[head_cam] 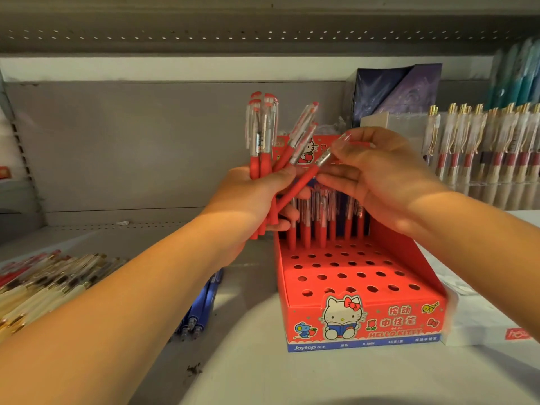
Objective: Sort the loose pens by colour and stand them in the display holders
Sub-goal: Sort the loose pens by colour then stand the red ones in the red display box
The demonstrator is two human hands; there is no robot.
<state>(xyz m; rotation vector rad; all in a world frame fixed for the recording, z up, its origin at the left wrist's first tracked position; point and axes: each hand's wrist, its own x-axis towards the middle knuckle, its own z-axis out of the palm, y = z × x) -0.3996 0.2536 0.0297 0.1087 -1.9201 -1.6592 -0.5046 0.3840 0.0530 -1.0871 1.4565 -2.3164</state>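
Bunch (260, 159) gripped in left hand (248, 197); 1 pen (305, 179) pinched by right hand (385, 176). Bunch could be spilled if tugged askew.

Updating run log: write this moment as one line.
left hand: grips bunch of red plastic pens | right hand: pinches one red pen | red cardboard display holder: standing pens at back, front holes empty

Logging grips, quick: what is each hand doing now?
Left hand: grips a bunch of red plastic pens.
Right hand: pinches one red plastic pen.
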